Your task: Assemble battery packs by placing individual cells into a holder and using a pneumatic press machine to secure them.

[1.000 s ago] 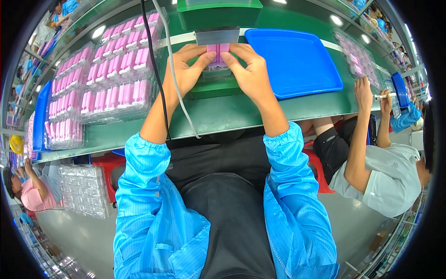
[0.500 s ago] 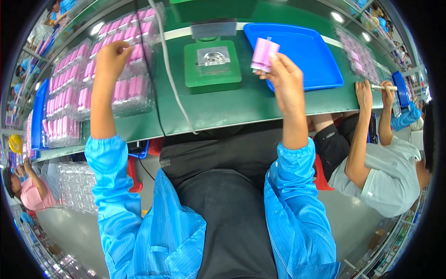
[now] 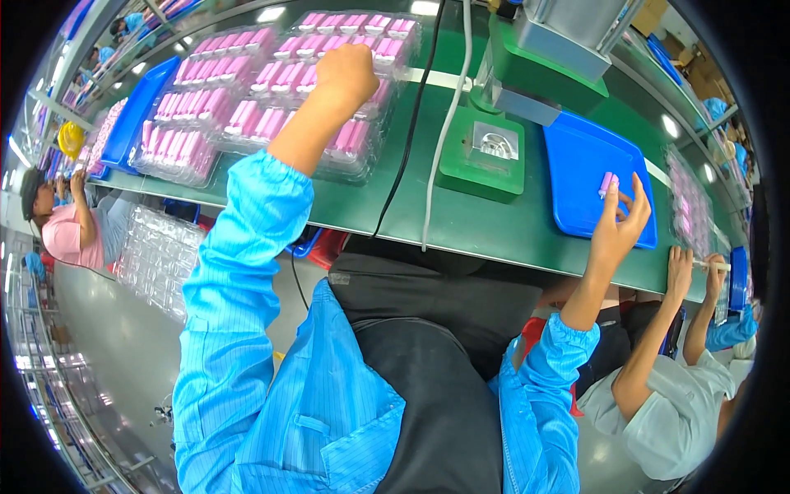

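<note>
My left hand [image 3: 347,76] is over the clear plastic trays of pink battery-like packs at the back left. Its fingers are curled closed and turned away, so anything between them is hidden. My right hand [image 3: 623,218] is above the blue tray [image 3: 576,152], its fingers spread apart. By the tip of its thumb is one small pink pack [image 3: 609,184] with a pale end. Between the two hands stands a green block fixture [image 3: 481,156] with a shiny metal plate [image 3: 496,142] on top.
A press with a green head [image 3: 535,70] rises behind the fixture. A black cable [image 3: 409,123] and a grey cable [image 3: 444,140] cross the green table. Another blue tray [image 3: 136,123] is at far left. At right, a co-worker's hands [image 3: 679,272] work near another clear tray [image 3: 690,198].
The view has shifted left. My right hand has carried the pink pack over the blue tray, and its fingers have spread. My left hand has moved further over the trays of packs.
</note>
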`<state>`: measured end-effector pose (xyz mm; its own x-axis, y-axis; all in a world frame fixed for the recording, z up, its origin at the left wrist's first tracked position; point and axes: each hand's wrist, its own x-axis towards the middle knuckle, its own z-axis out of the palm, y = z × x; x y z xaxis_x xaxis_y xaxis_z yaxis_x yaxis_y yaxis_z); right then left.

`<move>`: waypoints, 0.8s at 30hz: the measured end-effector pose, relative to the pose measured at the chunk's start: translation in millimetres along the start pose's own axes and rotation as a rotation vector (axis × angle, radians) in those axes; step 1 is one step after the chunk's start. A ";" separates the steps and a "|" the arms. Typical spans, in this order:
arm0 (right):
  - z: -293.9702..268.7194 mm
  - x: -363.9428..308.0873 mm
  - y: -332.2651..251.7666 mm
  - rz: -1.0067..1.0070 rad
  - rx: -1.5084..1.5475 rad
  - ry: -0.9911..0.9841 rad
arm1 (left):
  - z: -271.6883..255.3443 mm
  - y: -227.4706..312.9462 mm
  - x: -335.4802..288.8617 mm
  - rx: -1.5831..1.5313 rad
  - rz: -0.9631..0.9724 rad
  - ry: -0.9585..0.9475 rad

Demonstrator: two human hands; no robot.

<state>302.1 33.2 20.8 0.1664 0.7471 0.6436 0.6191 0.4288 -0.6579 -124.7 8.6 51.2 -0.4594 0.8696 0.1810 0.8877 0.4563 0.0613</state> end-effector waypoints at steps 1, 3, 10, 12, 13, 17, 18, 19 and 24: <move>-2.2 -1.7 -3.0 -0.017 -0.017 -0.026 | -1.4 1.0 -2.5 -0.086 0.065 0.085; 1.1 -6.4 -5.5 -0.011 0.008 -0.036 | -8.1 17.2 -14.1 -0.186 0.148 0.157; 37.8 -27.2 -43.5 -0.110 0.281 -0.366 | 5.9 85.2 -56.4 -1.188 0.517 -0.276; 45.7 -28.4 -51.7 -0.150 0.301 -0.450 | 4.0 103.7 -62.4 -1.204 0.508 -0.312; 52.7 -27.3 -54.3 -0.174 0.344 -0.478 | 4.0 110.0 -63.5 -1.142 0.525 -0.285; 71.2 -15.3 -58.3 -0.212 0.411 -0.501 | 3.4 117.0 -61.1 -1.095 0.623 -0.282; 74.3 -12.0 -58.5 -0.238 0.448 -0.515 | 3.4 118.3 -62.8 -1.038 0.664 -0.208; 77.7 -10.7 -60.9 -0.236 0.448 -0.508 | 7.6 116.8 -61.8 -1.035 0.671 -0.210; 83.7 -8.2 -59.2 -0.227 0.455 -0.526 | 18.1 114.2 -65.3 -0.987 0.674 -0.151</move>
<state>199.8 44.2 21.7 -0.3892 0.7107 0.5860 0.1950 0.6853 -0.7016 6.1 7.3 28.6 0.1652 0.9211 0.3525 0.5604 -0.3818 0.7350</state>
